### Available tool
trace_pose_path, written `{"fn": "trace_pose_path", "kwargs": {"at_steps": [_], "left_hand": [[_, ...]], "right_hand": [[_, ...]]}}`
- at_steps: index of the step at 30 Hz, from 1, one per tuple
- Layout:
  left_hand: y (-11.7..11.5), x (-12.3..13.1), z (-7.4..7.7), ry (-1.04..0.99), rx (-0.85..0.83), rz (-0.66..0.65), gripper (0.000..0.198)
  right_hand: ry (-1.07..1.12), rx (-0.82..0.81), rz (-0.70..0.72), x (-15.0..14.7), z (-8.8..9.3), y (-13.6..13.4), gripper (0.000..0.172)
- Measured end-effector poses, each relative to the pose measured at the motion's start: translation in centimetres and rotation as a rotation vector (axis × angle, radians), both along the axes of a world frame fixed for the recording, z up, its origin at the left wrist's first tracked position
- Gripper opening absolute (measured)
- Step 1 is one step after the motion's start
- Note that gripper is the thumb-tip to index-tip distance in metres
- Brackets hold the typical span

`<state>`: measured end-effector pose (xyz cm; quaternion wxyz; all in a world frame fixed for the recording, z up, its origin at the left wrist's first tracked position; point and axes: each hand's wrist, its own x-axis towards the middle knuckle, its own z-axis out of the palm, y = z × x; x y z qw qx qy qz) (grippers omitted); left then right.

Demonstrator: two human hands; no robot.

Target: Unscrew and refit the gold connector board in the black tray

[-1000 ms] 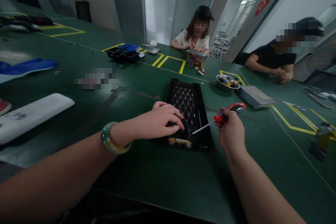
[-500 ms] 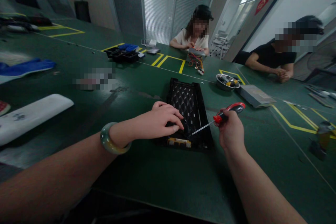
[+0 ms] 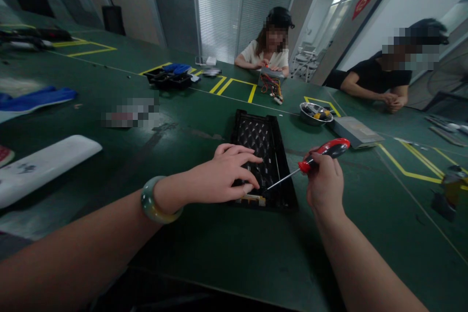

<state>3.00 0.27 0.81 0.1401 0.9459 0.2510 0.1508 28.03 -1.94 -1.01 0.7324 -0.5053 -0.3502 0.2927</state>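
Note:
A long black plastic casing [image 3: 288,190] with a diamond-patterned inner face lies on the green table before me. Over its near end is my left hand [image 3: 228,175], a jade-like bangle at the wrist. Its thumb and index fingertip come together low in the casing; whatever is between them is hidden, while the other fingers stretch over the patterned part. A yellowish connector strip [image 3: 259,200] shows below the thumb. My right hand [image 3: 325,180] grips a red-and-black screwdriver [image 3: 331,147], slanting down leftward, its tip inside the casing close to my left fingertips.
A metal bowl [image 3: 315,116] of tools and a grey flat box [image 3: 356,131] lie beyond to the right. A white elongated panel [image 3: 54,163] and blue gloves [image 3: 44,97] are at left. Farther back stands a black tray [image 3: 166,78]. Two people sit across the table.
My left fingers have shifted slightly right and down, covering more of the connector strip. The screwdriver handle has turned and risen a little, with its tip staying in nearly the same spot.

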Motion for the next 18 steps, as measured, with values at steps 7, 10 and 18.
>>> {"fn": "trace_pose_path", "kwargs": {"at_steps": [7, 10, 18], "left_hand": [[0.05, -0.01, -0.04, -0.001, 0.011, 0.007, 0.024], [0.05, -0.01, 0.02, 0.001, 0.006, 0.004, 0.024], [0.10, 0.06, -0.15, -0.003, 0.010, -0.011, 0.024]], "right_hand": [[0.024, 0.029, 0.010, -0.21, 0.35, -0.22, 0.014], [0.049, 0.027, 0.014, -0.25, 0.48, -0.26, 0.014], [0.067, 0.032, 0.029, -0.49, 0.19, -0.08, 0.015]]}}
